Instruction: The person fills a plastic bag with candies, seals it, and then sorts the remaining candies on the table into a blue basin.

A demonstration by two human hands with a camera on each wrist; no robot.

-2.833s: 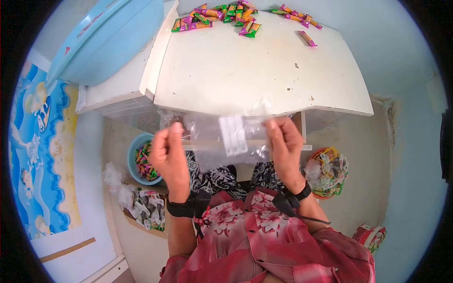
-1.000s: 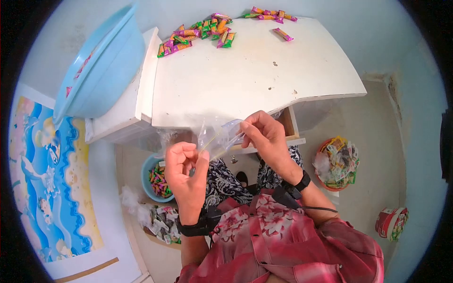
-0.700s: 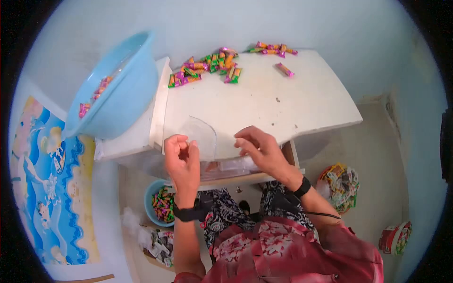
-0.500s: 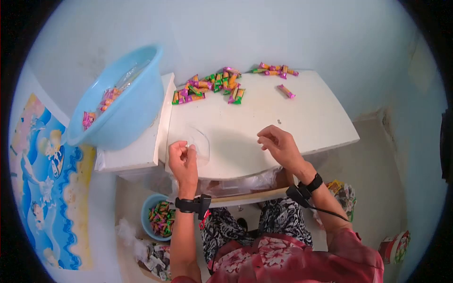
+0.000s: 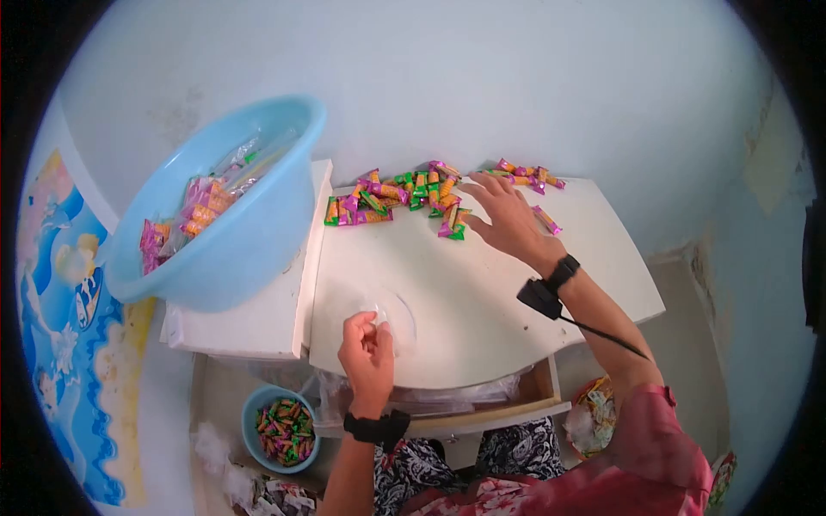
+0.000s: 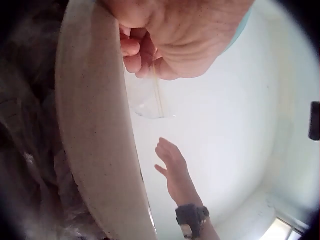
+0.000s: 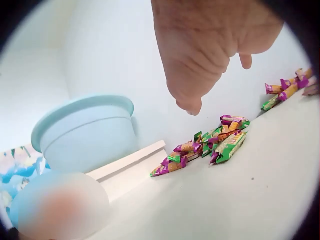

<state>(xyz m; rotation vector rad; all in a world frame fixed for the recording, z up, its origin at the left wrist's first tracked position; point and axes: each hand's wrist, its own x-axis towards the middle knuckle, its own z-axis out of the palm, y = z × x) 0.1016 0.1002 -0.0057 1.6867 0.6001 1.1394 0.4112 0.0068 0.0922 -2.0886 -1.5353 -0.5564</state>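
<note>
A small clear plastic bag is pinched between the thumb and fingers of my left hand over the front left of the white table. In the left wrist view the bag hangs from the fingertips of that hand. My right hand reaches over the back of the table with fingers extended, holding nothing. It is just right of a pile of purple and green wrapped sweets; in the right wrist view the hand hovers above the sweets.
A tilted blue basin with filled packets stands on the raised left surface. More sweets lie at the back right, one apart. Below are an open drawer, a small blue tub of sweets and a basket of wrappers.
Both hands have parted from around the bag, which stays with the left. My right hand has moved away to the back of the table, beside the pile. The head view has tilted up.
</note>
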